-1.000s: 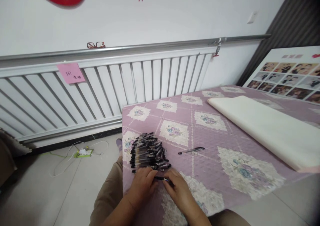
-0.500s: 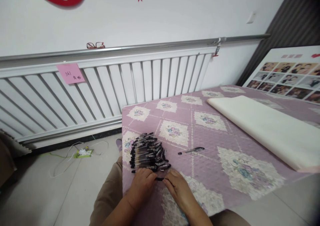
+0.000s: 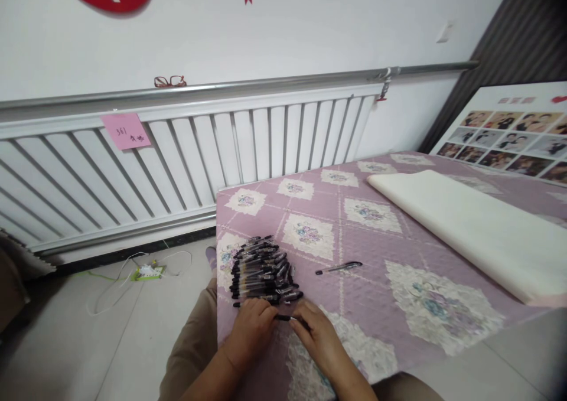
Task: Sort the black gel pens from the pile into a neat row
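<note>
Since half a second ago, our right hand (image 3: 315, 329) has edged rightward, and a pale bit now shows on the black pen (image 3: 282, 317) beside it. In the head view, at lower centre, we hold that pen between both hands: our left hand (image 3: 254, 325) closes around one part, our right pinches the other end. Just above our left hand lies a pile of pens (image 3: 261, 271); a loose pen (image 3: 339, 267) lies farther right on the purple cloth (image 3: 363, 292).

You have eyeglasses (image 3: 170, 81) on the metal pipe (image 3: 266, 84) ahead, above a radiator (image 3: 191, 153) bearing a pink note (image 3: 126, 131). A power strip (image 3: 149, 271) lies on the floor (image 3: 142, 330) to your left.
</note>
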